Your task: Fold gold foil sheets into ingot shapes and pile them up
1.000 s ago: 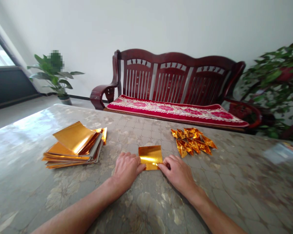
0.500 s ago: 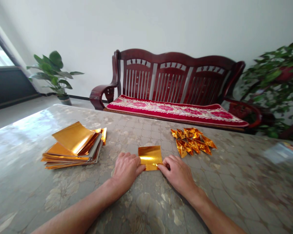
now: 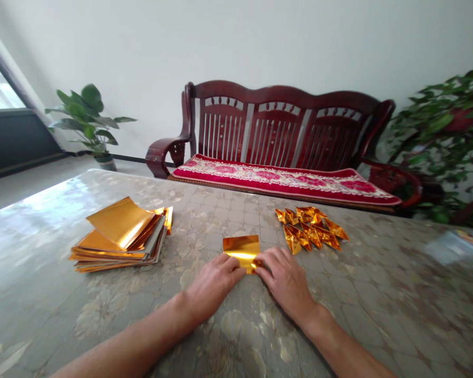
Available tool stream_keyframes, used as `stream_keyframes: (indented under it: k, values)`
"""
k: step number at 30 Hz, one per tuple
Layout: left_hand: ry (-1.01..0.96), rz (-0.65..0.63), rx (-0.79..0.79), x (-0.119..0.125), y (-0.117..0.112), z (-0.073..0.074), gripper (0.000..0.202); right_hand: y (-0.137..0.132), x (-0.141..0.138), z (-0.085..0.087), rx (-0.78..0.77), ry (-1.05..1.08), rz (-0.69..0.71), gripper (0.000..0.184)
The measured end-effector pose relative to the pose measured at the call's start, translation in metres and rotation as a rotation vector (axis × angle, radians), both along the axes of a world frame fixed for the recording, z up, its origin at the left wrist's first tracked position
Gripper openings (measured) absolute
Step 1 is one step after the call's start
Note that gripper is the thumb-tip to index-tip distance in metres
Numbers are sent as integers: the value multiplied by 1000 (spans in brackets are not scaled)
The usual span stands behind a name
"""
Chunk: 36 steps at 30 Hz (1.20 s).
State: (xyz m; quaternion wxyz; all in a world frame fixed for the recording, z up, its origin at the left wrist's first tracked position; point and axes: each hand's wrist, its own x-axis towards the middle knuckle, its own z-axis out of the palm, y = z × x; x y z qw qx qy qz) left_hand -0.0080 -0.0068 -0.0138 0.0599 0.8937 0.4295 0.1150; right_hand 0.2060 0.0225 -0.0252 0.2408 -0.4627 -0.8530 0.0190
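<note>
A gold foil sheet (image 3: 241, 247) lies on the table (image 3: 228, 331) in front of me, partly folded. My left hand (image 3: 215, 283) presses its near left part with the fingertips. From the right, my right hand (image 3: 286, 278) pinches the sheet's near edge. Both hands cover the lower half of the sheet. A stack of flat gold foil sheets (image 3: 120, 233) sits to the left. A cluster of several folded gold foil pieces (image 3: 309, 228) lies to the right, just beyond my right hand.
The table has a glossy patterned cover. Behind it stands a dark red wooden bench (image 3: 276, 136) with a red cushion (image 3: 284, 178). A potted plant (image 3: 89, 121) is at the back left and leafy plants (image 3: 445, 136) at the right.
Both hands have moved inward over the gold sheet, closer together, and now cover more of its near half. The stack and the folded pieces have not moved.
</note>
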Motion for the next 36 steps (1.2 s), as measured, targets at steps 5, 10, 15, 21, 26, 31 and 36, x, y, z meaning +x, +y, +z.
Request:
stream_keyframes:
  k: [5,10,15,21,26,31,36]
  values:
    - [163,25,45,8,-7,0,14,-5,0,1,66,-122,168,17]
    - [203,46,42,11,-12,-3,14,-10,-2,5,87,-253,214,23]
    - [261,58,90,12,-18,-6,16,-17,-4,10,87,-356,214,24]
    - [345,79,155,11,-27,-4,16,-20,4,9,113,-305,195,23]
    - [382,112,168,11,-31,-4,16,-22,12,5,125,-255,145,26]
    - [404,138,142,7,-34,-1,17,-23,17,3,129,-211,101,30]
    - [390,164,62,2,-30,8,12,-20,15,-1,153,-175,75,29]
